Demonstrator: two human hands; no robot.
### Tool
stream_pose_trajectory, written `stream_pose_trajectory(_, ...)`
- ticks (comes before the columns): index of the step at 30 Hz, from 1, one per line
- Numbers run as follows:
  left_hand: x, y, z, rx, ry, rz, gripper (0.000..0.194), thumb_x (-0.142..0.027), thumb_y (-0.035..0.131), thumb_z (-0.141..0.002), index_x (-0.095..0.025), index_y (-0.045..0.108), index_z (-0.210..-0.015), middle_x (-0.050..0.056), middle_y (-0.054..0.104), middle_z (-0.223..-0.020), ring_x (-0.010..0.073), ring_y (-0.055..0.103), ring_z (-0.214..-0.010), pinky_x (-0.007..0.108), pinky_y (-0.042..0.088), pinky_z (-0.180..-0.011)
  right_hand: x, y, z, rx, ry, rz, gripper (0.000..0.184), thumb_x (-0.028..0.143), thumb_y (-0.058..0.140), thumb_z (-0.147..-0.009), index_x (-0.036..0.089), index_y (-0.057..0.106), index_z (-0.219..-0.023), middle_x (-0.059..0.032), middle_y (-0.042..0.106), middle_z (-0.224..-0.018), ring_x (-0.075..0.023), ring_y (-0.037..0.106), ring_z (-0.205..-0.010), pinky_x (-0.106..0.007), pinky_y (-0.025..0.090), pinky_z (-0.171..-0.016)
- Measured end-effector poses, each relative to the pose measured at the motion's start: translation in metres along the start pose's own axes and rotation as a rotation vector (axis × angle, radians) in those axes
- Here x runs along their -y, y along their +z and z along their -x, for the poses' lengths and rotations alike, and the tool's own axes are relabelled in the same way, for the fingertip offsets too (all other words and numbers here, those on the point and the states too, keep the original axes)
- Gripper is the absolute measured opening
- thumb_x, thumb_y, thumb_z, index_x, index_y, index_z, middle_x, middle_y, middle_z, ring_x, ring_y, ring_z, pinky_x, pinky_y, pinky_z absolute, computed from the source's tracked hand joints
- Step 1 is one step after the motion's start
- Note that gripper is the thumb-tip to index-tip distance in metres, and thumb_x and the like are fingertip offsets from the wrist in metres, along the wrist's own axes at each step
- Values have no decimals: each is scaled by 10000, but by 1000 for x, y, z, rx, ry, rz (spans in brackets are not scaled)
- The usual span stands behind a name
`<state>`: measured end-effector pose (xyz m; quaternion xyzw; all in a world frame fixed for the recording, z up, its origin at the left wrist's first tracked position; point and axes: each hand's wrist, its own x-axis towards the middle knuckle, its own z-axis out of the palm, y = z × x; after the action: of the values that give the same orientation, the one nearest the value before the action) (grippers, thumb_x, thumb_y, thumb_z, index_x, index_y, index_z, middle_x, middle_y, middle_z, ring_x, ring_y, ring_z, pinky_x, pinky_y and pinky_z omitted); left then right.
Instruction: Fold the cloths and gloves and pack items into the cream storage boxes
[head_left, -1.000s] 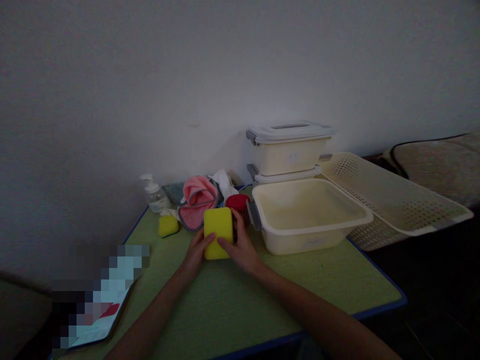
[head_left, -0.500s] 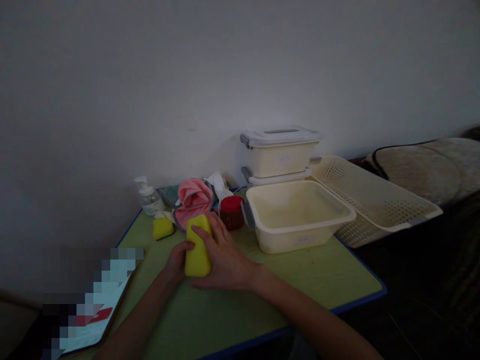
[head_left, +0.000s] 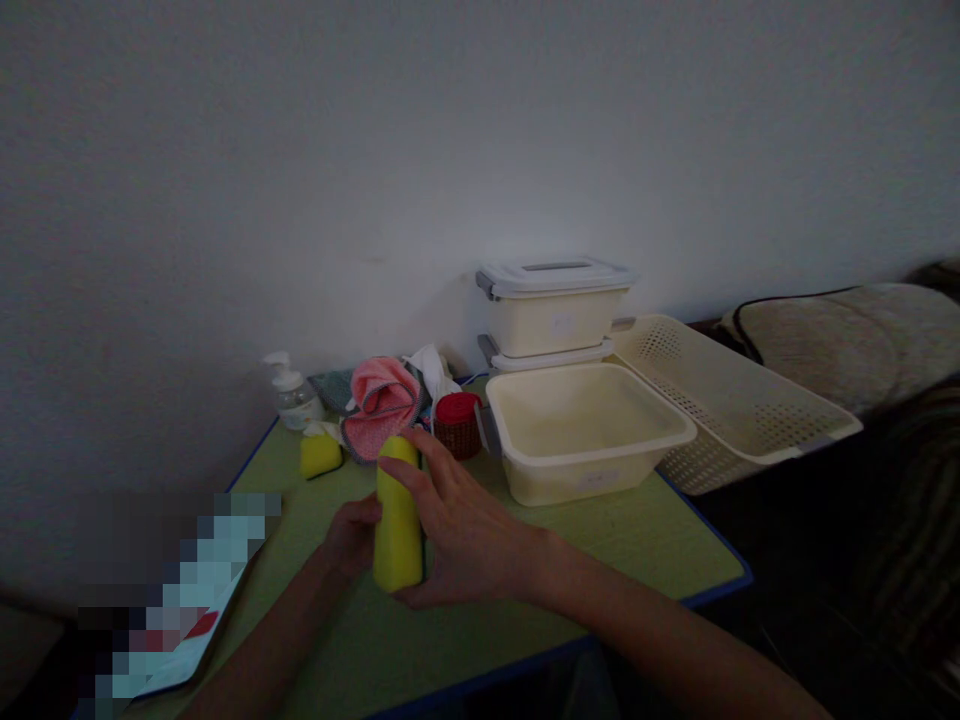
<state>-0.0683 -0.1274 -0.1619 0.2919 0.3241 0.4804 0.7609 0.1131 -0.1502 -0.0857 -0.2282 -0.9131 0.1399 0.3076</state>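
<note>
Above the green table point(head_left: 480, 630), a yellow sponge point(head_left: 397, 520) with a dark backing edge stands roughly upright between my two hands. My right hand point(head_left: 465, 525) grips it from the right, its fingers over the top and its thumb near the lower end. On the left side my left hand point(head_left: 352, 535) holds the sponge too, though most of its fingers are hidden behind it. A second yellow sponge point(head_left: 320, 456) lies farther back on the left. Just behind the held sponge is a folded pink cloth point(head_left: 382, 395).
Off-white open tub point(head_left: 592, 475) stands on the right, before stacked lidded boxes point(head_left: 559, 318). Beyond them lies a perforated basket point(head_left: 735, 390). A red-lidded container point(head_left: 457, 425) sits mid-table; a pump bottle point(head_left: 295, 395) is at back left. A flat, partly blurred panel point(head_left: 180, 655) lies at left.
The sponge has turned in my hands, now showing a narrower yellow face and its dark edge. Both hands sit slightly lower, and the view has shifted a little.
</note>
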Motion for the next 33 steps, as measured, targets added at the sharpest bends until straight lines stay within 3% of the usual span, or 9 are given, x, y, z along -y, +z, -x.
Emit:
stream_pose_trajectory(5,-19,52,4,10,-44,-21,390,-106,567,-553,-176,626,-932,59,696,-717,320,664,-831,407,541,-756,7,-37,-2,-29,-78,-59,1042,264,763,-525,169,158,-1367,-178,219,-1403,-293,78,-1358,-467,260,-1050)
stream_pose_trajectory(11,-51,121,1,89,110,-10,445,-23,489,-598,-176,583,-1006,50,692,-855,300,599,-1035,453,471,-908,-1,-81,-6,-170,-162,-45,964,317,755,-558,231,202,-1344,-105,263,-1389,-313,69,-1361,-508,173,-1072)
stream_pose_trajectory(17,-68,170,-23,198,240,-103,419,-9,498,-673,-142,538,-1069,79,669,-959,276,604,-1010,428,484,-884,-20,-132,-6,-177,-70,162,935,427,735,-572,216,236,-1334,-98,211,-1412,-330,83,-1356,-525,148,-1070)
stream_pose_trajectory(20,-66,183,-42,223,349,-158,408,-11,584,-643,-156,531,-1020,63,655,-967,256,607,-981,416,486,-868,-36,-154,0,-85,-41,273,863,369,716,-608,224,250,-1319,-94,193,-1423,-316,106,-1356,-513,197,-1060)
stream_pose_trajectory(24,-52,191,-62,215,415,-221,430,-56,668,-617,-178,509,-997,43,644,-908,222,622,-881,380,510,-789,-54,-167,13,-26,3,408,860,310,719,-598,225,246,-1311,-111,133,-1452,-332,133,-1348,-517,259,-1032)
stream_pose_trajectory(29,-38,193,-75,162,396,-329,482,-87,711,-588,-173,490,-1008,43,625,-911,171,611,-795,288,518,-684,-62,-171,23,80,59,585,785,238,718,-544,165,330,-1223,-171,56,-1474,-384,157,-1328,-535,293,-1008)
stream_pose_trajectory(33,-34,186,-85,177,345,-423,554,-156,745,-584,-174,470,-1064,65,601,-1021,189,603,-875,314,517,-732,-64,-170,22,190,127,650,709,246,698,-545,124,363,-1158,-235,93,-1454,-392,235,-1297,-512,371,-958)
